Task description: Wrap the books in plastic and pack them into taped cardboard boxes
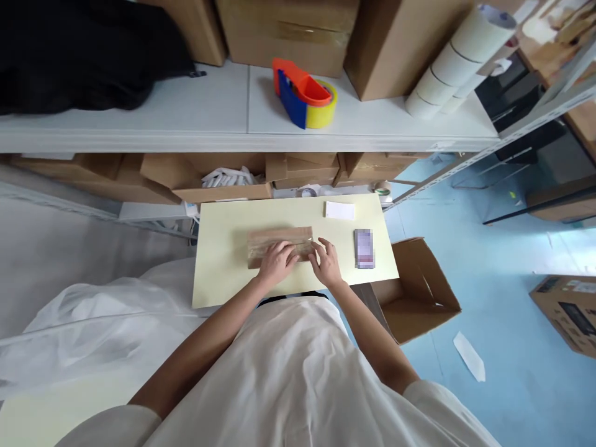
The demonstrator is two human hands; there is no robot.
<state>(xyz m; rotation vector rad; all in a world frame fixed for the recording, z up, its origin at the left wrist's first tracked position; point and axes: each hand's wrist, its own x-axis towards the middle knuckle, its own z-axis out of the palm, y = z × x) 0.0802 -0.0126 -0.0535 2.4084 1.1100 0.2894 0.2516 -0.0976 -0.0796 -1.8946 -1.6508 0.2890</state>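
Observation:
A small long cardboard box (279, 236) with clear tape along it lies on the pale yellow table (223, 248). My left hand (278, 262) rests on the box's front middle, its fingers laid over the top. At the box's right end is my right hand (326, 264), fingers apart and fingertips at the taped edge. Whether they touch the loose tape is too small to tell. Right of that hand lies a flat purple rectangle (364, 248), its face blurred out. A white slip (339, 210) lies near the table's back edge.
On the shelf (205, 112) above sit a tape dispenser (305, 96), white rolls (451, 68), cardboard boxes and black fabric (84, 56). Beneath, an open carton (223, 192) holds white items. An open cardboard box (414, 295) stands right of the table; plastic sheeting (107, 323) spreads left.

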